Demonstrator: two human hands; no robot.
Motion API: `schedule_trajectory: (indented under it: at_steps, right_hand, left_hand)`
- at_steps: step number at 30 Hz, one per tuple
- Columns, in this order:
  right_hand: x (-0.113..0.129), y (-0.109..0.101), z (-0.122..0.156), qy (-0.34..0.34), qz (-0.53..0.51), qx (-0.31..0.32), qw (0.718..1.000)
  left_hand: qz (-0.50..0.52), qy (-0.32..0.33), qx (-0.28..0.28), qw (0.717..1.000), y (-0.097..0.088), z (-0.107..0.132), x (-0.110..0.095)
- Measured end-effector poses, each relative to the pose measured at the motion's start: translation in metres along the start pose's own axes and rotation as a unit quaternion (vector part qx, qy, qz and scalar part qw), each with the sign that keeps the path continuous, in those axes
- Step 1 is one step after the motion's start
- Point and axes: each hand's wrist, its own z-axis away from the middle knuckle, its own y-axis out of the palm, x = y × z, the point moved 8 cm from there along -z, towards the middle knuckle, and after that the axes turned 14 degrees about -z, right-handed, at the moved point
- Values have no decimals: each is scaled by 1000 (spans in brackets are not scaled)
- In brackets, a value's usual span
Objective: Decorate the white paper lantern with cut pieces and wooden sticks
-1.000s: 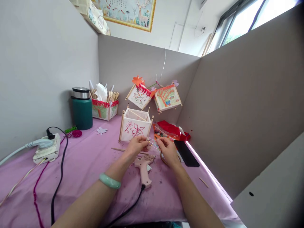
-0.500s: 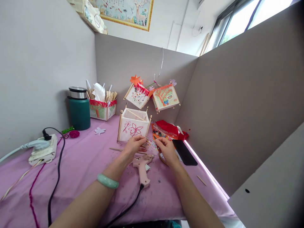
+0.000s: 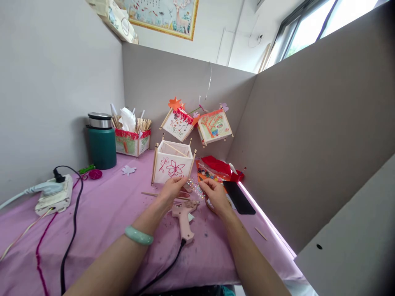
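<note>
Between my hands is a small clear sheet of colourful sparkling gems (image 3: 195, 188). My left hand (image 3: 174, 190) is closed, pinching the sheet's left edge. On the right side, the fingertips of my right hand (image 3: 215, 194) are pressed together at the sheet's edge; whether they grip the sheet or a single gem is too small to tell. Just beyond stands a white fabric lantern box (image 3: 172, 162) with wooden corner posts and pink stitched flowers. Below my hands a pale pink glue gun (image 3: 184, 220) lies on the cloth, its nozzle pointing right.
A purple cloth (image 3: 114, 197) covers the table. To the left are a green bottle (image 3: 101, 144), a stick-filled box (image 3: 126, 142) and a power strip (image 3: 54, 195). Two decorated lanterns (image 3: 215, 126) hang behind. A black phone (image 3: 239, 198) lies right, near red fabric (image 3: 217, 165).
The gem sheet has tilted and shows more of its face between my hands. My left hand has shifted slightly; both hands stay in nearly the same place.
</note>
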Motion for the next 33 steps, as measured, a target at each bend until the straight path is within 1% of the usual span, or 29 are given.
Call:
schedule_trajectory:
  at_steps: [2, 5, 9, 12, 20, 27, 30, 33]
  right_hand:
    - [0, -1, 0, 2, 1, -5, 1000]
    - [1, -1, 0, -1, 19, -3, 1000]
    - [0, 2, 0, -6, 32, 17, 999]
    - [-1, 5, 1, -4, 32, 30, 999]
    - [-3, 2, 0, 4, -3, 10, 1000]
    - [-5, -4, 0, 36, -44, -23, 998]
    - [-2, -6, 0, 33, -60, -39, 997]
    - [1, -11, -1, 16, -68, -57, 996]
  left_hand:
    - [2, 5, 2, 1000, 0, 0, -1]
    - [-18, 15, 25, 999, 4, 1, -2]
    - [-30, 13, 29, 999, 7, 2, 0]
    - [-34, 10, 42, 998, 10, 3, 1]
    - [-41, 5, 65, 997, 11, 4, 3]
    - [-31, 3, 38, 999, 6, 0, 4]
    - [-25, 4, 21, 999, 3, -1, 3]
    - [-23, -2, 6, 1000, 1, 1, 2]
